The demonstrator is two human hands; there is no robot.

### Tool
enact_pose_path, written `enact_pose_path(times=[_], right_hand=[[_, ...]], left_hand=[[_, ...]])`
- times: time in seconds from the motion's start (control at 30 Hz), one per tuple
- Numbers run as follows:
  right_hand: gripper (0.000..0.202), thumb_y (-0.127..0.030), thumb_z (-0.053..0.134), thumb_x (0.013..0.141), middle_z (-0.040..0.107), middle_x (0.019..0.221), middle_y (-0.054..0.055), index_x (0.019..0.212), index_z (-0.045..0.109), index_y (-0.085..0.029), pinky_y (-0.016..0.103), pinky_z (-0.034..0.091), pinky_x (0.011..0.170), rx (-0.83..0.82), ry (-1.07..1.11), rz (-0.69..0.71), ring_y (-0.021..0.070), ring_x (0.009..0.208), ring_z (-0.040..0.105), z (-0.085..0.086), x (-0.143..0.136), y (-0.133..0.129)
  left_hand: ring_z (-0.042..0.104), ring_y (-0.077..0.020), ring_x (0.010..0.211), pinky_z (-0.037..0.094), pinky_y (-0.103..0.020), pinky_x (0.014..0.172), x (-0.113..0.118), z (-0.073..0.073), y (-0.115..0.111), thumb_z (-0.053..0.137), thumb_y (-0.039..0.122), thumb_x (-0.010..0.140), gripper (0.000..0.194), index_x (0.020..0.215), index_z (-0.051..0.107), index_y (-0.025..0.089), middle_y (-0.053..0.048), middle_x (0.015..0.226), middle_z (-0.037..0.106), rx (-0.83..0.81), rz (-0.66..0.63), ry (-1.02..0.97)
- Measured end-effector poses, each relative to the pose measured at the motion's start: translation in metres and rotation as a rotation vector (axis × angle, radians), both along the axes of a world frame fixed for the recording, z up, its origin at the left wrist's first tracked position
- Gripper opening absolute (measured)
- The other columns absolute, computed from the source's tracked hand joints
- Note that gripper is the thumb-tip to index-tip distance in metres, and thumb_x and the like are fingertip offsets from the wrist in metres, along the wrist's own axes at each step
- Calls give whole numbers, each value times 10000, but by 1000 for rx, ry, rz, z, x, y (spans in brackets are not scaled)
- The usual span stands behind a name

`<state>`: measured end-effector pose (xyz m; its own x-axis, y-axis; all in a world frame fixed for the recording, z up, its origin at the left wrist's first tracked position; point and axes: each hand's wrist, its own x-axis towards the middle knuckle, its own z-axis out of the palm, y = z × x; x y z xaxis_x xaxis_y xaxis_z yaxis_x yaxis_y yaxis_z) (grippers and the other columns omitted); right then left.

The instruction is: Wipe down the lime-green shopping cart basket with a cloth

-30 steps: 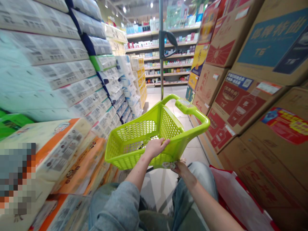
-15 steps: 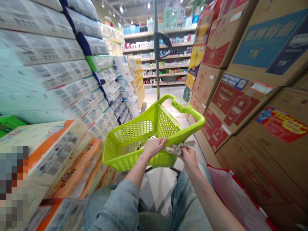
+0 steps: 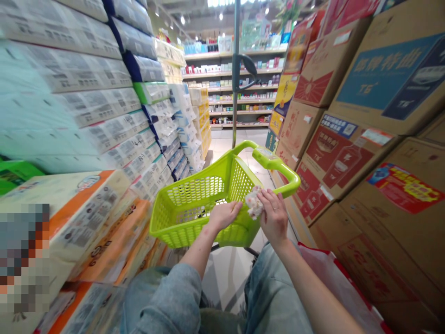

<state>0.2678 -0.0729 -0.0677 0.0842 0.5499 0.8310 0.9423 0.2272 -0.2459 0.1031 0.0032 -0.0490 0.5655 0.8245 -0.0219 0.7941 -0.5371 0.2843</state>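
Note:
In front of my knees stands a lime-green shopping cart basket [image 3: 194, 236] with perforated walls and a curved handle [image 3: 290, 174]. My left hand [image 3: 224, 215] is closed on the basket's near rim, thumb on top. A crumpled whitish cloth [image 3: 254, 202] with pinkish patches is in my right hand [image 3: 274, 215], whose fingers bend over it. The cloth lies against the near side of the basket, just below the handle's lower end. Through the holes the basket floor shows, with no goods on it.
Stacked paper packs [image 3: 104, 109] rise on the left, with orange-and-cream packages [image 3: 114, 232] close by my left arm. Cardboard cartons [image 3: 365, 171] line the right side. A grey pole [image 3: 235, 106] rises behind the handle. Stocked shelves [image 3: 250, 86] stand at the far end. A red-edged white bag [image 3: 327, 269] lies by my right leg.
My right hand has moved up and turned its back upward, bunching the cloth that was stretched along the rim. My left hand keeps its hold. The view has shifted slightly.

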Motion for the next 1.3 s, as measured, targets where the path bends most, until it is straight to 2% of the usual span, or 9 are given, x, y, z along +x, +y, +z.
enact_pose_path(times=[0.1,0.3,0.43,0.53,0.6,0.77,0.87,1.07,1.3], right_hand=[[397,-122,401,788,602,1178,62,1135,576,-206,482,272,1072,-37,-26,24,212,1181,478,2,-4,3],[325,-125,438,768,641,1056,65,1032,615,-191,433,300,1052,-105,-28,92,209,1064,523,13,-20,8],[190,-154,443,774,633,859,71,852,615,-181,394,355,953,-167,-99,37,214,899,528,20,-25,13],[131,-180,447,774,577,727,65,720,566,-185,358,378,808,-202,-183,-44,213,784,492,22,-25,18],[121,-189,449,772,556,712,61,704,549,-187,343,358,764,-199,-215,-77,208,757,472,22,-24,21],[122,-197,441,780,546,734,59,725,549,-186,338,324,765,-177,-220,-89,209,769,453,19,-23,24],[100,-189,456,766,547,738,55,728,549,-187,336,320,771,-170,-227,-82,208,773,453,17,-23,24],[126,-199,442,788,548,734,56,722,548,-185,334,312,784,-142,-226,-118,206,781,448,16,-26,23],[132,-208,448,796,552,745,61,713,546,-178,333,307,794,-167,-223,-138,206,788,442,18,-24,22]], left_hand=[[620,-225,910,429,-309,738,0,-1,-1,68,512,908,580,1007,583,267,-40,1001,676,-5,33,-24],[632,-225,880,420,-306,727,5,2,-5,188,375,927,402,1210,442,244,-69,946,681,-14,213,-72],[633,-229,870,422,-312,723,6,0,-4,218,321,920,369,1205,439,241,-71,931,683,2,282,-96],[629,-222,885,428,-308,741,-1,-3,-3,199,348,921,391,1080,538,235,-71,969,679,31,247,-49],[630,-228,892,434,-316,750,-13,-6,0,156,392,922,471,1006,586,221,-85,972,680,38,219,9],[614,-280,970,447,-364,775,-60,-10,10,97,472,903,619,954,647,192,-128,1030,669,-76,231,144],[609,-287,991,452,-370,785,-80,-11,15,85,484,900,657,961,658,169,-149,1050,660,-109,240,202],[623,-264,954,456,-367,788,-80,-16,13,67,419,919,654,949,659,141,-166,995,670,-38,206,298],[622,-231,943,453,-355,800,-78,-17,14,74,409,927,623,976,643,159,-140,1004,670,-62,167,308]])
